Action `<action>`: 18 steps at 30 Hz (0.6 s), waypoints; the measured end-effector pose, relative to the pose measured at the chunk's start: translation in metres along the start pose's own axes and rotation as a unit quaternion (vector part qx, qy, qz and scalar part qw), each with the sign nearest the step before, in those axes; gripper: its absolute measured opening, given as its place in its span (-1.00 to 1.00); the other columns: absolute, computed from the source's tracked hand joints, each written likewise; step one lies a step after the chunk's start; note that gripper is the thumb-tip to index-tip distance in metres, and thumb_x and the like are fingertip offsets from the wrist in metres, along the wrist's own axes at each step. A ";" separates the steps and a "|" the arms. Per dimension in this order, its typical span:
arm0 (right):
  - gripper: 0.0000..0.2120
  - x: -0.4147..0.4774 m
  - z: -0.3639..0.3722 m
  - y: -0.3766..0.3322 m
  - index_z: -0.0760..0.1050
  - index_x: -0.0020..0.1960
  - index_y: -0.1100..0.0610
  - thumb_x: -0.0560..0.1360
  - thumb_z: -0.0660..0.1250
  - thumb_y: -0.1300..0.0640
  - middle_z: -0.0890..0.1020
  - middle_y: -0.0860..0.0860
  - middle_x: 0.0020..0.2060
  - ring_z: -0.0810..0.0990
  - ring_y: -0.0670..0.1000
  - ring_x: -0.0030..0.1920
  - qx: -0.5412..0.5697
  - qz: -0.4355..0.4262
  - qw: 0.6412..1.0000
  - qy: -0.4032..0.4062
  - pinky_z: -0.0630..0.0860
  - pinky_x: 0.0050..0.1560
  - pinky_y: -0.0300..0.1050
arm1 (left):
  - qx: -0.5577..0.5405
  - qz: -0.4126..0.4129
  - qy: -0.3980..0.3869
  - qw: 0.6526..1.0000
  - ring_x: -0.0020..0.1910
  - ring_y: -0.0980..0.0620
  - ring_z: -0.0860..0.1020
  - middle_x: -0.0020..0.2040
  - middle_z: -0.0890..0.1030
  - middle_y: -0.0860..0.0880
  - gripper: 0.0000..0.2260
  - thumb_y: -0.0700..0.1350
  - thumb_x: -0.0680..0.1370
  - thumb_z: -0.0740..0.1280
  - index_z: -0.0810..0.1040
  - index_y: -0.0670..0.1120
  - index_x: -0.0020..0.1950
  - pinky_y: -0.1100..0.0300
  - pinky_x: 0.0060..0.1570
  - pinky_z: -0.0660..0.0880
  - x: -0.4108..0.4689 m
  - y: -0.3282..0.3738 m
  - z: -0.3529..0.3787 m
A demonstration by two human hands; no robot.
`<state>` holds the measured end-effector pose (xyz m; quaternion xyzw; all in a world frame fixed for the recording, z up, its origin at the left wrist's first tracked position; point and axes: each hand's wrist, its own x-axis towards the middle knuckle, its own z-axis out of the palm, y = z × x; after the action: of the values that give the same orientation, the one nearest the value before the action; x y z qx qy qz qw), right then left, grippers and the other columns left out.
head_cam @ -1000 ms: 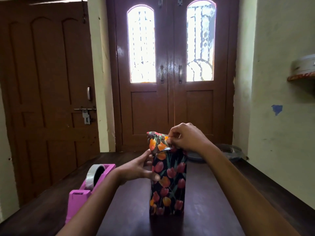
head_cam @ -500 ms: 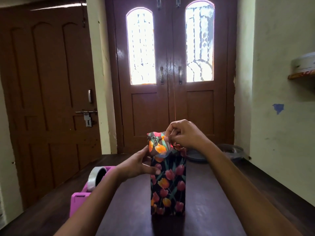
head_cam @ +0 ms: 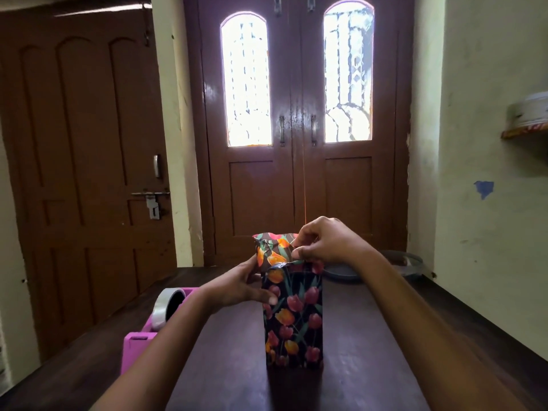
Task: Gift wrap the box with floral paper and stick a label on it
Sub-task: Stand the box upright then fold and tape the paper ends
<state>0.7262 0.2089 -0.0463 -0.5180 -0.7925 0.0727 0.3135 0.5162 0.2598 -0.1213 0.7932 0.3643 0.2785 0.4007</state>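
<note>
The box (head_cam: 292,318) stands upright mid-desk (head_cam: 370,366), its sides already wrapped. My left hand (head_cam: 240,287) has its grip around the box's upper left edge, and my right hand (head_cam: 326,243) pinches the loose floral paper (head_cam: 272,250) on top. I'd crease that flap flat and tight before reaching for tape (tape dispenser (head_cam: 142,342) sits near, on the left).

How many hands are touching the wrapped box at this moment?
2. The left hand grips the wrapped box at its upper left side, with the thumb across the front. The right hand pinches the folded floral paper at the top right. No other hands are in view.
</note>
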 end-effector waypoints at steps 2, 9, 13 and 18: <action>-0.93 0.003 -0.004 -0.002 0.62 -0.18 0.09 0.37 0.48 0.12 0.59 -0.08 -0.23 0.54 -0.11 -0.14 -0.025 -0.008 1.000 0.014 0.54 -0.06 -0.17 | 0.004 -0.004 0.000 1.000 0.27 0.11 0.46 0.26 0.50 0.08 -0.29 -0.26 0.41 0.46 0.20 0.18 0.39 0.13 0.24 0.47 -0.001 0.001 0.000; -0.79 0.004 -0.020 0.004 0.51 -0.38 -0.07 0.35 0.48 0.11 0.53 -0.23 -0.39 0.51 -0.22 -0.31 -0.088 -0.052 0.990 0.099 0.48 -0.23 -0.20 | 0.020 -0.012 -0.006 1.000 0.20 0.20 0.47 0.24 0.47 0.12 -0.28 -0.24 0.45 0.43 0.12 0.23 0.38 0.31 0.07 0.50 -0.001 0.001 -0.002; -0.87 0.005 -0.054 -0.005 0.51 -0.26 0.05 0.42 0.42 0.08 0.58 -0.12 -0.32 0.54 -0.12 -0.31 0.055 -0.078 0.976 0.195 0.47 -0.22 -0.20 | 0.025 -0.018 -0.007 0.999 0.26 0.14 0.42 0.28 0.45 0.10 -0.27 -0.22 0.44 0.44 0.10 0.23 0.40 0.19 0.21 0.45 -0.002 0.004 -0.001; -0.94 -0.004 -0.041 -0.016 0.54 -0.07 0.06 0.48 0.34 0.19 0.61 -0.09 -0.14 0.61 -0.04 -0.10 0.002 -0.107 0.994 0.035 0.55 -0.06 -0.19 | 0.019 -0.020 -0.008 1.000 0.28 0.11 0.42 0.28 0.44 0.09 -0.25 -0.25 0.44 0.44 0.10 0.16 0.45 0.16 0.22 0.46 -0.003 0.007 0.001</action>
<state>0.7383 0.1899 -0.0081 -0.4320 -0.8315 0.0225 0.3486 0.5179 0.2536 -0.1166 0.7954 0.3822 0.2574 0.3936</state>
